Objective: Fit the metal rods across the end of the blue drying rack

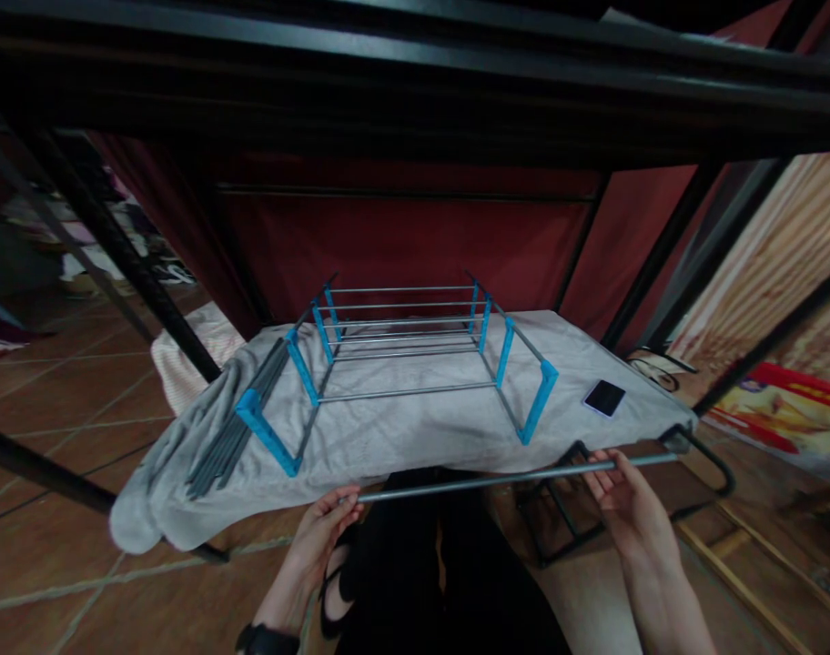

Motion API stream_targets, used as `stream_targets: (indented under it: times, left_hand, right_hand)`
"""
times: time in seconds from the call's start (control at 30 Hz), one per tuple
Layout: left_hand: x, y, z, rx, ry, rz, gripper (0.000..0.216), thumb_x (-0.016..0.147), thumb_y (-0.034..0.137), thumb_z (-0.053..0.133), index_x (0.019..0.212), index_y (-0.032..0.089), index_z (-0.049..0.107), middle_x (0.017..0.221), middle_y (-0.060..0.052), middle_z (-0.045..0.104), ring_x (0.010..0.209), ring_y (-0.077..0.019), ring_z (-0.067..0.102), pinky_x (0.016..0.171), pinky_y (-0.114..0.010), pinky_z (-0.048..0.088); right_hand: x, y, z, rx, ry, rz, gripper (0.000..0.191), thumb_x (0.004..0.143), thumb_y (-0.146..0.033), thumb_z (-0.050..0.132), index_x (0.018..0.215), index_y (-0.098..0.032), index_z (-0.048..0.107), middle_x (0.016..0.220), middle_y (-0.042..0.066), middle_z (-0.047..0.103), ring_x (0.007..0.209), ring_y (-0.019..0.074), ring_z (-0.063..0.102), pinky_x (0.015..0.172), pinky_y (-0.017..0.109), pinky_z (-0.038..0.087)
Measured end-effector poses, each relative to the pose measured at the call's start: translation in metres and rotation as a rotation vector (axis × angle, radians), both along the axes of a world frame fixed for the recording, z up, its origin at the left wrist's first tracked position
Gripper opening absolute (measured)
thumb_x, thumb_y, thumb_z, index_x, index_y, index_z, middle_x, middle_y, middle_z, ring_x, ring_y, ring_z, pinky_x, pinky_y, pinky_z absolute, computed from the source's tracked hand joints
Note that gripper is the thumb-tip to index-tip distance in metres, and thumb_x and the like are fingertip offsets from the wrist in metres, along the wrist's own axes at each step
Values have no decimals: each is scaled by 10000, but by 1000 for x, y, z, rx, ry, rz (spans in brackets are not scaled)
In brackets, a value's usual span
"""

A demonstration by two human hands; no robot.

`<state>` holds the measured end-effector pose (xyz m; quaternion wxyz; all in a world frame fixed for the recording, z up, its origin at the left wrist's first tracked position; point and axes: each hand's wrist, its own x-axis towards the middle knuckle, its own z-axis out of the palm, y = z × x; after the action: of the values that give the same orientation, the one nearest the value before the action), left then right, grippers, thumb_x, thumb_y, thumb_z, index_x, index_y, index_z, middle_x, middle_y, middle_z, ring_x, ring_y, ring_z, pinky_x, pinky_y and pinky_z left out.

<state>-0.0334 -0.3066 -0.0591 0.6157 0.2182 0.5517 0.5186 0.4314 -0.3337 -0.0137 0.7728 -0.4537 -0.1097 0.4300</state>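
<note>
The near end of the grey rod (470,486) on the left is partly covered by the fingertips of the left hand (328,529), so its exact tip is hard to make out. The right hand (623,505) hides a short stretch farther along. Both forearms run out of the bottom edge, which also cuts off the dark wristband (268,640) on the left wrist. A dark overhead beam (415,59) fills the top of the view, and the far corners of the rack (544,400) are small and dim; its rear bars overlap, so I cannot count them surely.

The rod is in front of the bed's near edge, above the person's dark-clad legs (449,582). Its long axis runs from side to side, roughly parallel to the rack's crossbars, with the right end slightly higher in the view and near a black metal frame (719,468). The rack, grey bars joined by blue pieces, stands on the grey blanket (415,446). Left of it lies a bundle of loose rods (234,432), slanting away from the person; to its right lies a phone (604,398).

The left thumb and fingers are pinched together on the rod's left end. The right hand is turned partly palm up, its thumb and fingers closed round the rod short of the right end, which sticks out beyond them.
</note>
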Motion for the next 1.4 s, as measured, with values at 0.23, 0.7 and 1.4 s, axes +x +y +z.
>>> stream_targets:
  times: [0.23, 0.7, 1.4]
  left_hand:
    - [4, 9, 2, 6, 8, 49, 191, 763, -45, 750, 849, 125, 768, 768, -43, 750, 662, -104, 709, 660, -159, 571]
    - [18, 25, 5, 4, -43, 137, 206, 811, -69, 677, 851, 117, 756, 756, -56, 749, 662, -114, 721, 645, -162, 577]
    - [-8, 27, 13, 14, -66, 265, 221, 777, -103, 667, 824, 87, 768, 748, -60, 748, 616, -105, 702, 604, -142, 576]
  right_hand:
    - [3, 20, 7, -3, 10, 50, 184, 758, -308, 808, 863, -220, 685, 835, -2, 738, 759, 140, 722, 737, 262, 605]
    - [6, 42, 25, 40, 83, 75, 163, 763, -281, 822, 874, -216, 722, 860, -10, 747, 798, 124, 725, 764, 238, 611]
    - [-26, 78, 34, 70, 81, 158, 178, 732, -281, 844, 852, -218, 729, 841, -5, 744, 797, 125, 717, 769, 234, 618]
